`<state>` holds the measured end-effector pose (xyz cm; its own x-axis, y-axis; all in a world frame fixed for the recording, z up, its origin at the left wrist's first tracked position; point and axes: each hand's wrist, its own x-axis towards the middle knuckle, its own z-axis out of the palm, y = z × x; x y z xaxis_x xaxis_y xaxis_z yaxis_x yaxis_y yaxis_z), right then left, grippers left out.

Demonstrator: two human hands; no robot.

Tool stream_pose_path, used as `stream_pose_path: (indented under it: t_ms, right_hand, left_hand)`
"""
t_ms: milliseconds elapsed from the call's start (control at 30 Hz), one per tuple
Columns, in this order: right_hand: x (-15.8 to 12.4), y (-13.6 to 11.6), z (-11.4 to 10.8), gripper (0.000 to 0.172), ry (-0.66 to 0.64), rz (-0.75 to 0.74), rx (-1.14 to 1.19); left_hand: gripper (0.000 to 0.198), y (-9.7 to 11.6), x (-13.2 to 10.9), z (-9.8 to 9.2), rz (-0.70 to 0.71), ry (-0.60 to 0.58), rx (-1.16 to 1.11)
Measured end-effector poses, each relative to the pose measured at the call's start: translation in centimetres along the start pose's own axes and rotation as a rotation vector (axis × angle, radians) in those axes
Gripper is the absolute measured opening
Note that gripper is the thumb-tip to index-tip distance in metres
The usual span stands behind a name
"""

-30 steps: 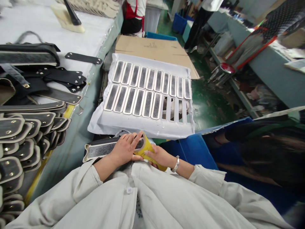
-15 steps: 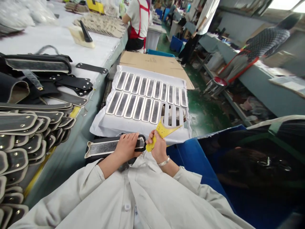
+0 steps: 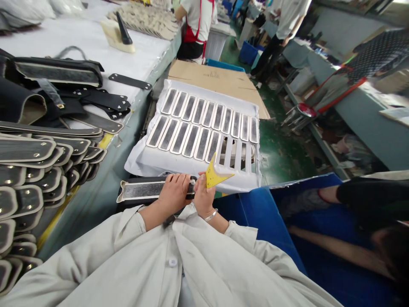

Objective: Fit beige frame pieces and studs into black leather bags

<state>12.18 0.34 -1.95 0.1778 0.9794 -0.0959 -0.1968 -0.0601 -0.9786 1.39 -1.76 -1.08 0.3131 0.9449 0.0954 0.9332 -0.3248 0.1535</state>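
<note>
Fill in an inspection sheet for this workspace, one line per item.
Surface: white cloth ahead of the hands, with open slots at its near right; white-topped table at left.
Job's things: long black piece with a grey panel, under the left hand; yellow tool with a notched end, in the right; grey panels in two rows on the cloth.
Clutter: stacked strips with metal studs and loose black straps on the table.
Hands: left hand holds the black piece; right hand grips the tool.
Cables: nothing seen.
Surroundings: cardboard beyond the cloth, blue bin at right, co-workers nearby, one in a red apron.
</note>
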Motion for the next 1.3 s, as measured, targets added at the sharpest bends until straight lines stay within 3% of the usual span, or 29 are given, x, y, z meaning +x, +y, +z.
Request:
stream_pose_path:
  t_ms: [167,267,433,600,800,933,1067,1167,1300]
  right_hand:
    - [1.9,-0.7,-1.5,0.031,-0.007,0.175,0.348]
    - [3.0,-1.0,-1.9,0.028,0.024,0.159,0.403]
    - [2.7,-0.4,-1.0,0.030,0.017,0.132,0.358]
    - [1.7,0.1,-0.3,0.037,-0.047,-0.023,0.155]
    - [3.7,-1.0,-0.9,0.032,-0.085,0.191,0.346]
    - [5.7,-1.4,-0.1,0.032,-0.110,0.154,0.380]
    - [6.7,-1.0,1.1,0.032,-0.226,0.164,0.345]
    - [6.3,-0.6,1.4,0.034,-0.316,0.125,0.246]
    - [5.0,-0.8,1.4,0.035,-0.300,0.019,0.063]
  left_hand:
    - [0.068,0.4,-0.6,0.5,-0.001,0.062,-0.012]
    - [0.071,0.3,-0.8,0.6,0.015,0.085,-0.010]
    - [0.075,0.1,-0.7,0.5,0.025,0.060,-0.001]
    - [0.073,0.1,-0.6,0.8,0.040,0.032,0.018]
    - [0.072,-0.1,-0.9,0.7,0.050,0.035,0.000]
    - [0.070,-0.1,-1.0,0.5,0.054,0.044,-0.016]
    - [0.073,-0.4,-1.0,0.7,0.049,0.058,-0.057]
    - [0.073,-0.6,-1.0,0.8,0.048,0.056,-0.068]
    - [0.078,0.0,-0.7,0.5,0.039,0.040,-0.076]
